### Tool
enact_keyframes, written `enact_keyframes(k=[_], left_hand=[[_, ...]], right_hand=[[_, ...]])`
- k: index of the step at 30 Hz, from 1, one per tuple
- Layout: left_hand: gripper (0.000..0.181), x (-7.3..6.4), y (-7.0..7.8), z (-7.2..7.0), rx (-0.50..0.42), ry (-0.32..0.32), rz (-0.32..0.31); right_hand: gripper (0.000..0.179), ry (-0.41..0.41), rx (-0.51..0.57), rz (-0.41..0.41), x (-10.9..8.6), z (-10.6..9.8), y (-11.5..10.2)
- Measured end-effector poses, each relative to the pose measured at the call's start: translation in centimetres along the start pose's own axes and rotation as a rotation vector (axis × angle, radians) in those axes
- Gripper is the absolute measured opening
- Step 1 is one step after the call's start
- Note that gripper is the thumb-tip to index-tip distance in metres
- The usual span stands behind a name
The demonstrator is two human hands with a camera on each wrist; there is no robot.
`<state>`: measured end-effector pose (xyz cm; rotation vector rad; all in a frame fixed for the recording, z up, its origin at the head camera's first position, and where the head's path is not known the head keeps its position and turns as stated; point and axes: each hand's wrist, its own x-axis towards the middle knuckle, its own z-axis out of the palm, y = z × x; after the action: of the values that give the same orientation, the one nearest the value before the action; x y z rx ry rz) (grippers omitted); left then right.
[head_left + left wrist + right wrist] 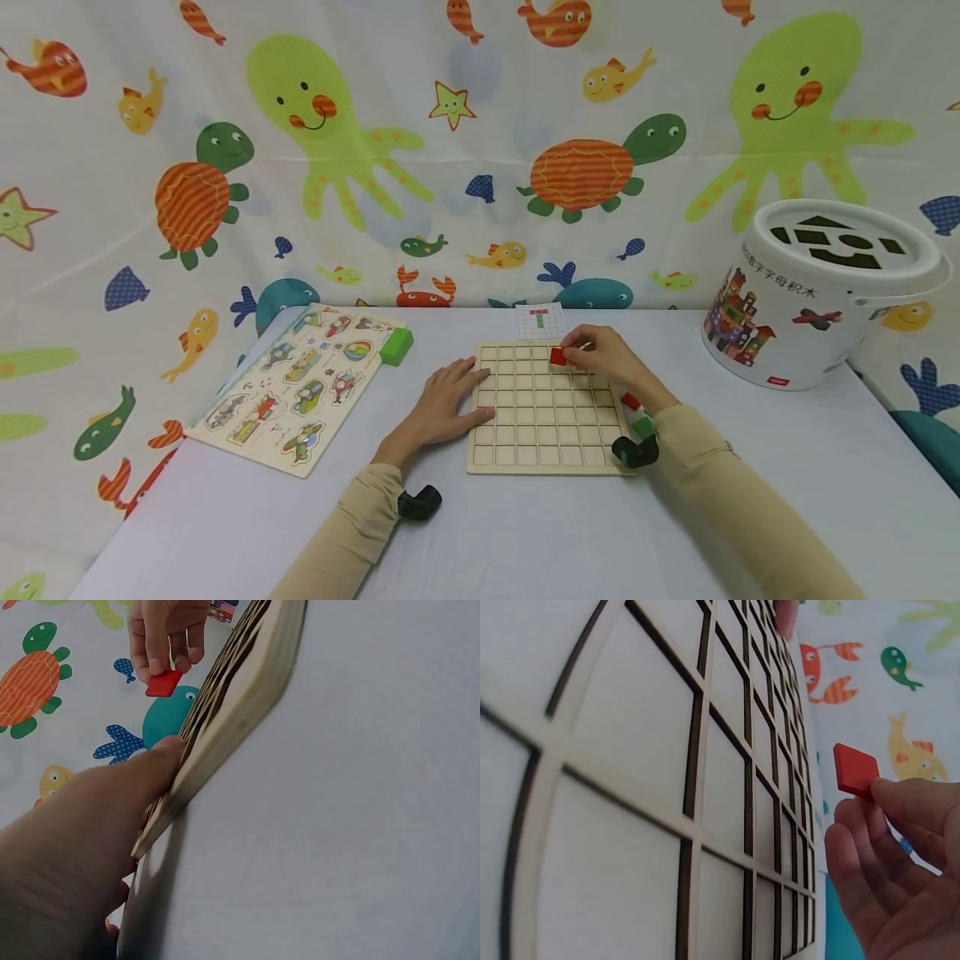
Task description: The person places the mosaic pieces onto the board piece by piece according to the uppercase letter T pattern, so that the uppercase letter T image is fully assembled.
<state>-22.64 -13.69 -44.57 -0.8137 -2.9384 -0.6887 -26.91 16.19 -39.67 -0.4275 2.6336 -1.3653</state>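
A square wooden grid board [547, 408] lies on the table, its cells bare in view. My right hand [603, 354] pinches a red square tile [558, 357] between thumb and fingers, above the board's far edge. In the right wrist view the red tile [856, 771] is tilted and apart from the grid. My left hand [447, 404] rests on the board's left edge, fingers spread, thumb lying over the rim. Behind the board is a small card [540, 321] printed with a grid and a red and green T shape.
Red, white and green pieces [642, 427] lie at the board's right edge, partly hidden by the right forearm. A picture puzzle board [300, 383] and a green block [397, 347] lie to the left. A white lidded bucket [810, 333] stands at the right. A patterned curtain hangs behind.
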Motion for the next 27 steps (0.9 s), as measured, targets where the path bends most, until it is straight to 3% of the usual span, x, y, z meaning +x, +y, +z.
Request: enact_keyframes(k=[5,19,27], left_hand=[[0.067,0.0,0.1,-0.1,-0.002,-0.005,-0.003],[0.066,-0.2,0.0,-0.1,-0.010,-0.001,-0.012],[0.066,-0.1,0.1,-0.1,-0.013,-0.004,-0.021]], right_hand=[[0.018,-0.003,0.001,-0.024,0.4,0.7,-0.3],[0.014,-0.017,-0.030,0.024,1.9,3.4,-1.9],[0.013,-0.025,-0.108,-0.009,2.6,4.1,-1.8]])
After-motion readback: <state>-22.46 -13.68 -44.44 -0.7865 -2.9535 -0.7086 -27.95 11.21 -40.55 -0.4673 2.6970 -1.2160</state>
